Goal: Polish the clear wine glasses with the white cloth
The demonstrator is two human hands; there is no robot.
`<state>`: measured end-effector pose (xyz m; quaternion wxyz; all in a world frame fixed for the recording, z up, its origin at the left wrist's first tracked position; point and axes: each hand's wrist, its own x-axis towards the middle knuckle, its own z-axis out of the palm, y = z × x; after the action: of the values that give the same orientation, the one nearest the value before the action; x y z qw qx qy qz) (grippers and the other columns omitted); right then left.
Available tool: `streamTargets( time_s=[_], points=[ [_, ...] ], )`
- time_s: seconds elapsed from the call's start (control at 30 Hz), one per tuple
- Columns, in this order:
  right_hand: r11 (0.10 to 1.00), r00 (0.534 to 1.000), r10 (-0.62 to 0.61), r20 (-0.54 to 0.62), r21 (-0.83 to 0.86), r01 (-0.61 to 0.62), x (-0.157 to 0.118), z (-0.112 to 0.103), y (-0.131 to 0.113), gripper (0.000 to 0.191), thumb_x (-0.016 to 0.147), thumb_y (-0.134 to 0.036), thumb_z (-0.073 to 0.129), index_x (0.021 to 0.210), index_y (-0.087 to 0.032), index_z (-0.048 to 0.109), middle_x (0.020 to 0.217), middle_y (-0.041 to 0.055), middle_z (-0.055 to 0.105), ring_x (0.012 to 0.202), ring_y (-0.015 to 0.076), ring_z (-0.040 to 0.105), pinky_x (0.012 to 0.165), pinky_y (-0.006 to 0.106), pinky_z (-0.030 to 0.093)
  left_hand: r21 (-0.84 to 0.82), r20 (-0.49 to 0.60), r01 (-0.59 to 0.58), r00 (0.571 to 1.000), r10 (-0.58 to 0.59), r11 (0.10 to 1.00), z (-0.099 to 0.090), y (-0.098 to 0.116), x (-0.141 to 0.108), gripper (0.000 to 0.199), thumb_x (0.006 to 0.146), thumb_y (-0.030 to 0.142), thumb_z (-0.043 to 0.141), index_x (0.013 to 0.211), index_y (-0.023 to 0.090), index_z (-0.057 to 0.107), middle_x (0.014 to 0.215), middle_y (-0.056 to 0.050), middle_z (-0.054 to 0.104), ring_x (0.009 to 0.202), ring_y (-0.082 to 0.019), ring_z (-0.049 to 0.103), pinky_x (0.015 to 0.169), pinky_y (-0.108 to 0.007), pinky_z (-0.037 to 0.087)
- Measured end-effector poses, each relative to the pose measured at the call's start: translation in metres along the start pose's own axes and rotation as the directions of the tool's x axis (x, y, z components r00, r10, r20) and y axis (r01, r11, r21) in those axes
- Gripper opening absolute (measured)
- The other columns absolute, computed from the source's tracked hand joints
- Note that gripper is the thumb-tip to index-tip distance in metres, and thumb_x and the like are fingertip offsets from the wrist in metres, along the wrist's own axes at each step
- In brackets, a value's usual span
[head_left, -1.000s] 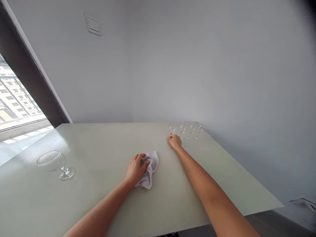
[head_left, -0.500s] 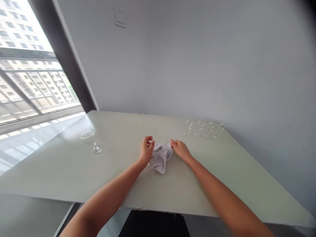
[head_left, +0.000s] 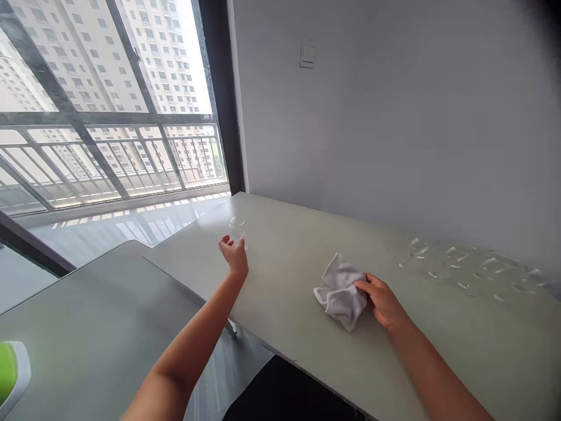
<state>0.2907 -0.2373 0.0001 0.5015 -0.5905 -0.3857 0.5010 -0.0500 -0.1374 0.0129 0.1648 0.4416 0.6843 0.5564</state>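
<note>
My left hand [head_left: 234, 252] is at a clear stemmed glass [head_left: 237, 225] on the left part of the pale table [head_left: 280, 316]. Its fingers are apart and curve in front of the glass's stem; whether they touch it cannot be made out. My right hand [head_left: 382, 299] pinches the right edge of a crumpled pale lilac cloth [head_left: 344, 292], which hangs or rests just over the table's middle. The glass's lower part is partly hidden behind my left hand.
Several blurred stemmed glasses [head_left: 456, 254] are at the table's right, near the wall. A second grey table [head_left: 109, 327] adjoins at the left, with a green and white object [head_left: 17, 371] at its edge. Behind are a large window and balcony railing.
The view has turned left. My left hand has left the cloth and moved left to the single glass. My right hand still grips the cloth, now hanging more loosely spread.
</note>
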Motion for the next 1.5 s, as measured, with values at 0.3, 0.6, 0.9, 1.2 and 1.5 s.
streamTargets(
  time_s=[0.3, 0.6, 0.9, 1.2, 1.5],
  points=[
    [0.864, 0.984, 0.077, -0.158, 0.503, 0.013, 0.006, -0.007, 0.003, 0.013, 0.057, -0.023, 0.064, 0.068, -0.020, 0.057, 0.064, -0.0019, 0.059, 0.057, 0.0144, 0.055, 0.050, 0.027, 0.045, 0.101, 0.203, 0.039, 0.977, -0.059, 0.994, 0.016, -0.012, 0.029, 0.030, 0.079, 0.034, 0.043, 0.103, 0.018, 0.049, 0.096, -0.007, 0.062, 0.083, -0.018, 0.058, 0.068, -0.029, 0.041],
    [0.836, 0.965, -0.102, -0.241, 0.505, 0.215, -0.004, -0.012, -0.023, 0.027, 0.058, -0.033, 0.072, 0.075, -0.019, 0.057, 0.068, -0.0027, 0.058, 0.057, 0.0123, 0.053, 0.049, 0.024, 0.044, 0.093, 0.544, -0.567, 0.717, 0.435, 0.818, 0.049, 0.051, -0.043, 0.017, 0.083, 0.029, 0.040, 0.097, 0.023, 0.050, 0.077, -0.002, 0.062, 0.077, -0.019, 0.057, 0.071, -0.029, 0.038],
    [0.879, 0.882, -0.446, -0.151, -0.258, 0.400, -0.028, 0.025, -0.027, 0.034, 0.078, -0.042, 0.050, 0.101, -0.020, 0.061, 0.081, 0.0049, 0.059, 0.080, 0.0195, 0.054, 0.071, 0.030, 0.044, -0.052, 0.723, -0.831, 0.351, 0.595, 0.553, 0.089, 0.061, -0.102, 0.024, 0.088, 0.025, 0.034, 0.104, 0.024, 0.051, 0.082, -0.005, 0.064, 0.076, -0.019, 0.058, 0.079, -0.032, 0.036],
    [0.972, 0.904, -0.115, 0.413, -0.143, 0.189, -0.030, 0.025, -0.011, 0.046, 0.073, -0.032, 0.059, 0.116, -0.020, 0.055, 0.074, 0.0015, 0.059, 0.062, 0.0129, 0.054, 0.048, 0.022, 0.046, -0.227, 0.766, -0.859, 0.134, 0.629, 0.459, 0.083, 0.045, -0.097, 0.028, 0.086, 0.026, 0.037, 0.108, 0.022, 0.054, 0.077, -0.007, 0.062, 0.075, -0.018, 0.058, 0.082, -0.035, 0.037],
    [0.966, 0.963, -0.080, 0.256, 0.257, 0.012, -0.027, 0.032, -0.012, 0.029, 0.066, -0.038, 0.067, 0.085, -0.017, 0.063, 0.064, -0.0005, 0.055, 0.053, 0.0116, 0.051, 0.042, 0.023, 0.042, -0.216, 0.689, -0.836, 0.235, 0.685, 0.504, 0.077, 0.060, -0.104, 0.033, 0.085, 0.023, 0.039, 0.113, 0.029, 0.056, 0.097, -0.008, 0.063, 0.096, -0.022, 0.054, 0.098, -0.043, 0.026]
  ],
)
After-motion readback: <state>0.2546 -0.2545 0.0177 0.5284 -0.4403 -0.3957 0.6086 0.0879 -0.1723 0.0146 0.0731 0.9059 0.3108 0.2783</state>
